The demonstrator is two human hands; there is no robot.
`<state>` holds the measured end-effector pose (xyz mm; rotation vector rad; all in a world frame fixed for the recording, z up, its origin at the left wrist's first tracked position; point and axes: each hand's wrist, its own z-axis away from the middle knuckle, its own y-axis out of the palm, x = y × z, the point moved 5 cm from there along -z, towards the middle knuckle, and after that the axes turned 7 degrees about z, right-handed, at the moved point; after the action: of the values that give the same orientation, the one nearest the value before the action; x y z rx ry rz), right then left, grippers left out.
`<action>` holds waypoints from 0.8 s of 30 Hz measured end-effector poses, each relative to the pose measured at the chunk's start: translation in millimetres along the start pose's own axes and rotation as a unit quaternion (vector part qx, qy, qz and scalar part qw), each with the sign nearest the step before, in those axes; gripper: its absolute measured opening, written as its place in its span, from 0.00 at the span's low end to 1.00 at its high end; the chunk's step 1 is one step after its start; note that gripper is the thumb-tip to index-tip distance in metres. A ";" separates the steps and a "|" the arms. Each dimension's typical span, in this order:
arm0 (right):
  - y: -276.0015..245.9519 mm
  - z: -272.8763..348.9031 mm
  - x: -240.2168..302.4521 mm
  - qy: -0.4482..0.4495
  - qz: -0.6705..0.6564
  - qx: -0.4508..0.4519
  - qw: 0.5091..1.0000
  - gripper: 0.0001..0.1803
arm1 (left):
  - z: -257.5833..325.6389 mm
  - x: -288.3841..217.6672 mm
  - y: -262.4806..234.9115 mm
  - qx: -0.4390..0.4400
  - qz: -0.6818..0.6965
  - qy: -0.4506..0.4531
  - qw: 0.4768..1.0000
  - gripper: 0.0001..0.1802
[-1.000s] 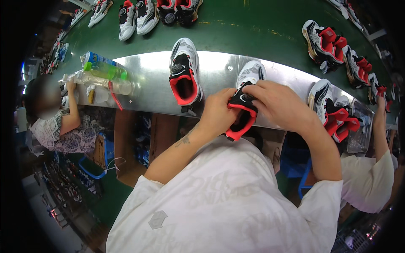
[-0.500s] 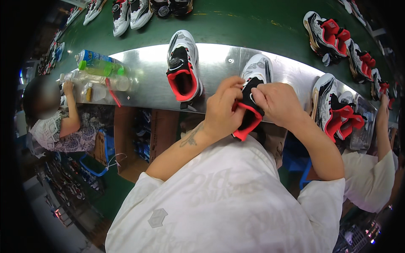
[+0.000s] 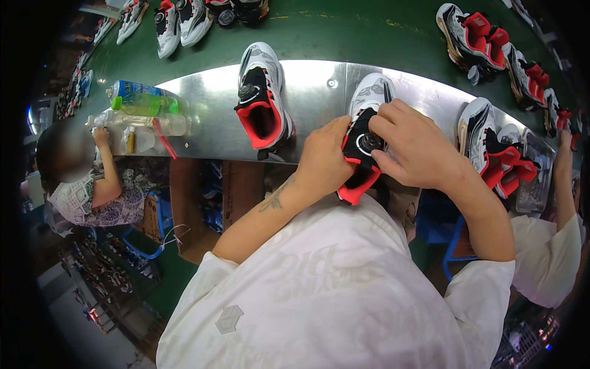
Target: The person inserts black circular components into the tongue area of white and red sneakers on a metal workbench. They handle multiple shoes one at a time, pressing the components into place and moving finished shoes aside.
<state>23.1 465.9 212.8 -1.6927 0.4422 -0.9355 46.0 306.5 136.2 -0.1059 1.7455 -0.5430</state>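
At the far left a seated person [image 3: 80, 184] in a patterned top reaches one arm up to the edge of the surface [image 3: 203, 132], a curved sheet of shiny metal. Below that person the room drops to a dim floor with a blue crate [image 3: 138, 237], brown cartons [image 3: 230, 187] stacked under the surface and dark clutter further down. On the left end of the surface lie a green plastic bottle [image 3: 144, 104] on its side, a clear bottle [image 3: 138, 122] just beside it and a small white bottle [image 3: 132, 140] near the edge.

Beyond the metal runs a green belt [image 3: 344, 31] that carries pairs of shoes [image 3: 184, 18] along its far side. Toward the middle of the surface stands a white and black shoe with a red lining [image 3: 263, 101], toe pointing away, untouched.

The left hand [image 3: 324, 161] is clenched around the heel side of a second shoe [image 3: 364, 138], which rests with its white toe on the surface and its red-edged heel hanging over the near edge. The right hand [image 3: 413, 144] grasps the same shoe from the other side, with fingertips at the round dial on its tongue.

Right of it two more shoes with red collars [image 3: 495, 147] lie on the surface. At the far right another person's arm [image 3: 562, 178] in a white sleeve reaches up to the surface, and more shoes [image 3: 485, 40] ride the belt above.
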 end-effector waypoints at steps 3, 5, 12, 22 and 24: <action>23.3 4.2 -9.5 0.113 0.000 0.151 0.982 0.26 | 0.0 -2.8 -0.9 0.010 -0.010 -0.021 1.000 0.27; 17.3 6.3 -3.1 0.091 0.031 0.100 0.990 0.26 | -0.9 -3.5 -2.2 0.008 -0.015 -0.013 1.000 0.27; 24.1 3.3 -0.3 0.134 0.063 0.144 0.978 0.25 | 0.1 -2.8 -0.3 0.007 -0.022 -0.018 1.000 0.26; 24.5 4.4 1.2 0.138 0.020 0.135 0.981 0.25 | 0.8 -2.4 -1.4 0.001 -0.034 -0.007 0.999 0.27; 16.8 6.9 2.2 0.095 0.035 0.075 0.992 0.25 | 0.8 -3.3 -1.0 -0.008 -0.032 0.000 0.999 0.26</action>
<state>32.5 463.1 197.4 -1.4493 0.5408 -1.0566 47.5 306.6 139.5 -0.1731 1.7516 -0.5749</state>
